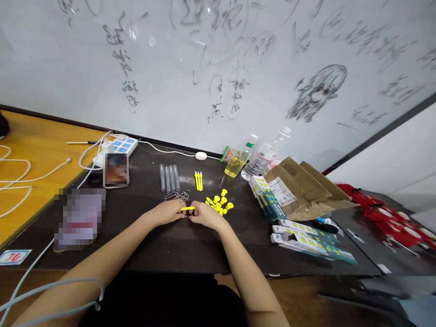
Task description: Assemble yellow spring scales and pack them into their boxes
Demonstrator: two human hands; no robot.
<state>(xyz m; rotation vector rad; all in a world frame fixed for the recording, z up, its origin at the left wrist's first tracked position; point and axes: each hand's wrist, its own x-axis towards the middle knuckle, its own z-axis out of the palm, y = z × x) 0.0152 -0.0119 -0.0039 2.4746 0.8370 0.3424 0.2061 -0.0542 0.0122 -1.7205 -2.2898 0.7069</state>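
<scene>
My left hand [167, 212] and my right hand [205, 215] meet over the dark table [170, 245], both pinching a thin yellow pen part [188, 208] held level between them. Just beyond the left hand lies a small heap of metal springs or clips [177, 196]. To the right of my right hand sits a pile of small yellow caps [220, 202]. Further back lie several clear tubes [169, 177] side by side and a pair of yellow pen refills [198, 180].
A power strip [117, 147] with white cables sits at back left beside a yellow table [37, 154]. Two plastic bottles [259, 156], a cardboard box [299, 186] and printed packaging cards [306, 236] lie to the right. Red items [388, 218] cover the far right.
</scene>
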